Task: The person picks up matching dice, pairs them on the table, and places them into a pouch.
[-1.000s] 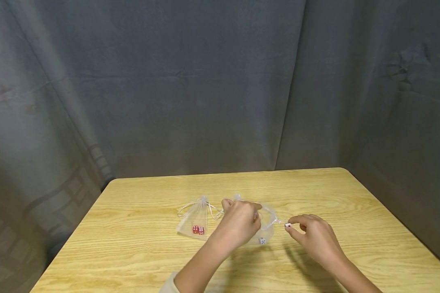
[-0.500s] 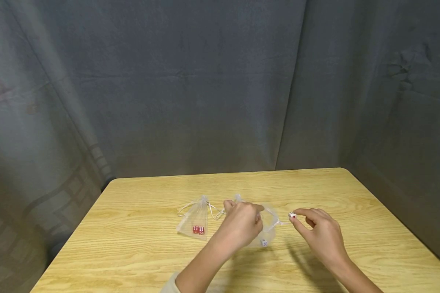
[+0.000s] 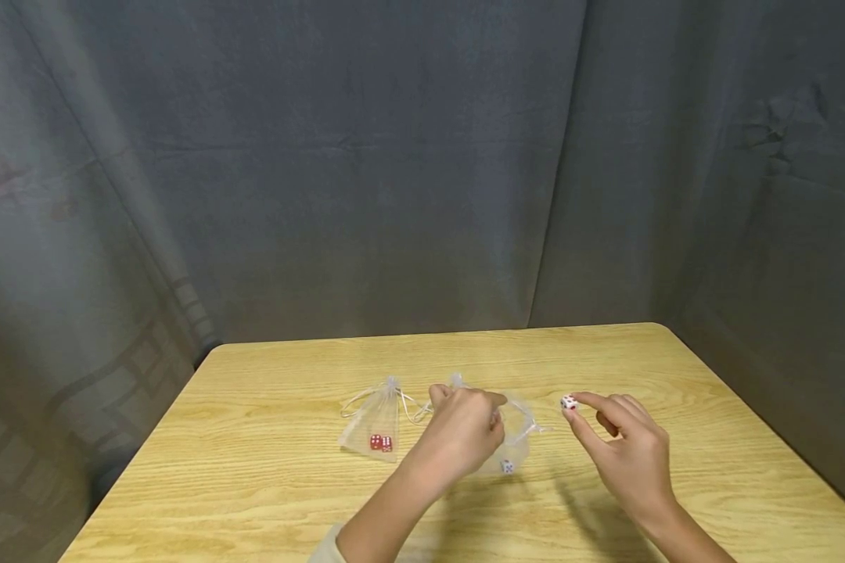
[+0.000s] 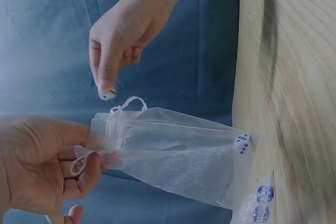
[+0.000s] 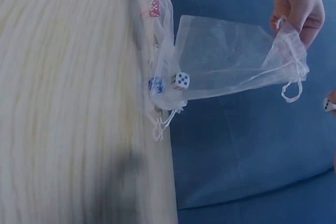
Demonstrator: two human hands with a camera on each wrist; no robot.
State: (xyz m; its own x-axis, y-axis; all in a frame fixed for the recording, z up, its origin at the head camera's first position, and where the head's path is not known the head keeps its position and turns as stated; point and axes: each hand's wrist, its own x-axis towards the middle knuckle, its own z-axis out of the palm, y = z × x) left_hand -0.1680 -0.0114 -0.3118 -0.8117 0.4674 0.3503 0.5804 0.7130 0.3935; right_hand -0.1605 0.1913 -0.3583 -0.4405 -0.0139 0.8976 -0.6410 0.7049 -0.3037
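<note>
My left hand [image 3: 461, 430] holds a sheer white drawstring bag [image 4: 178, 156] by its gathered mouth, some fingertips showing through the fabric. The bag hangs above the table, and a white die with blue pips [image 4: 242, 143] lies at its bottom. To the right of the bag, my right hand [image 3: 630, 457] pinches another white die [image 3: 569, 403] between thumb and index finger. In the left wrist view this die [image 4: 106, 94] is close to the bag's mouth but apart from it. From the head, the left hand hides part of the bag.
A sheer bag [image 3: 369, 422] with red dice [image 3: 381, 442] lies on the wooden table [image 3: 253, 469], left of my hands. Another bag with blue dice [image 4: 262, 203] sits beside the held one, mostly hidden from the head. Grey curtains [image 3: 324, 195] surround the table.
My right hand has lifted the white die up and slightly right, away from the held bag's drawstring. The left hand and its bag have barely moved.
</note>
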